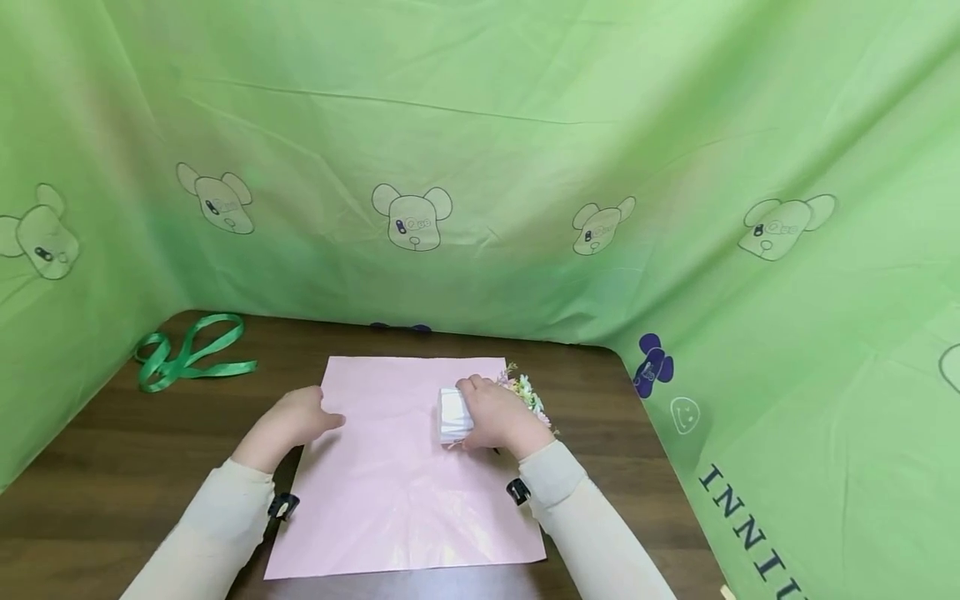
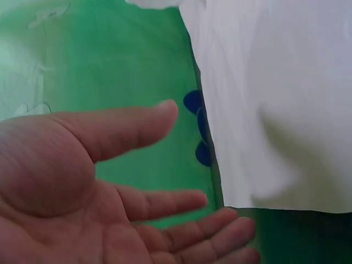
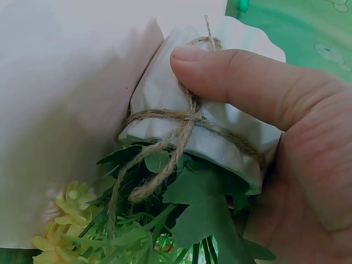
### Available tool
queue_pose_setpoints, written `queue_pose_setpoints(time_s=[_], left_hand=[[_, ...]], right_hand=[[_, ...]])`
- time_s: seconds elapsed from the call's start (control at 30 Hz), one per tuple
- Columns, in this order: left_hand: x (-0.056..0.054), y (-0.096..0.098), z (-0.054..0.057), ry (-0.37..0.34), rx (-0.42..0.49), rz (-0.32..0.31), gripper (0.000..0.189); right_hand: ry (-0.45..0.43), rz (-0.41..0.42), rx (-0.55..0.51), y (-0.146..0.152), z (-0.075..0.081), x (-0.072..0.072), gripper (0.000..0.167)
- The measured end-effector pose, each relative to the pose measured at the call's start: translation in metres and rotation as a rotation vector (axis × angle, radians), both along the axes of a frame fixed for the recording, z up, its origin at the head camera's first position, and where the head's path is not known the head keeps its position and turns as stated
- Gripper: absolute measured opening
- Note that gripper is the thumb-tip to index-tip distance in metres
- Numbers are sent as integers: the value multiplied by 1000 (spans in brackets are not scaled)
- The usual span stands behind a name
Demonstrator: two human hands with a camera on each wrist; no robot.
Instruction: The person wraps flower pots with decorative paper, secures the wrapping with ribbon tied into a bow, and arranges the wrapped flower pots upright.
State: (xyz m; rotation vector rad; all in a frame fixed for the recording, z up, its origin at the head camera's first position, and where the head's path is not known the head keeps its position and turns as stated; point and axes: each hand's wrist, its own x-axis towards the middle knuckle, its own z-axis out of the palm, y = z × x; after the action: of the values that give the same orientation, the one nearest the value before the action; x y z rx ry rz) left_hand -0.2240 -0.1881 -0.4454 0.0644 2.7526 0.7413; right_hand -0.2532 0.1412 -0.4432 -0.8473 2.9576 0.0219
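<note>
In the head view, my right hand (image 1: pixel 498 417) grips a small white pot (image 1: pixel 453 415) of artificial flowers (image 1: pixel 528 390), laid on its side over the right half of a pink paper sheet (image 1: pixel 390 492). The right wrist view shows the thumb pressed on the ridged pot wall (image 3: pixel 157 91), where brown twine (image 3: pixel 165 114) is tied in a bow. Green leaves (image 3: pixel 195 203) and yellow blossoms (image 3: pixel 71 214) come out of its mouth. At the sheet's left edge is my left hand (image 1: pixel 288 418). Its fingers are extended and hold nothing (image 2: pixel 137 209).
A loose green ribbon (image 1: pixel 187 364) lies at the far left of the dark wooden table (image 1: pixel 142 450). Green cloth (image 1: pixel 480 150) printed with bear heads hangs behind the table and along both sides.
</note>
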Motion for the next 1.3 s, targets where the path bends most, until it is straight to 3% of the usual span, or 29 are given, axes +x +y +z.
queue_pose_setpoints(time_s=[0.27,0.4,0.67,0.83,1.1,1.3], left_hand=[[-1,-11,-7,-39,-21,40,57],[-2,-17,-11,-83,52,75,57],[-10,-26,-27,-161,263,166,25],[-13,-28,-24,-194,301,189,29],[-5,-21,-13,-200,226,165,32],[-6,-20,-17,-204,267,184,41]], right_hand=[[-1,-16,19,-1,1,4,97],[15,-9,-7,-1,1,7,95],[34,-13,-9,0,-2,7,94],[36,-18,-4,1,-1,7,93],[28,-26,12,0,1,10,89],[35,-24,7,-2,4,13,89]])
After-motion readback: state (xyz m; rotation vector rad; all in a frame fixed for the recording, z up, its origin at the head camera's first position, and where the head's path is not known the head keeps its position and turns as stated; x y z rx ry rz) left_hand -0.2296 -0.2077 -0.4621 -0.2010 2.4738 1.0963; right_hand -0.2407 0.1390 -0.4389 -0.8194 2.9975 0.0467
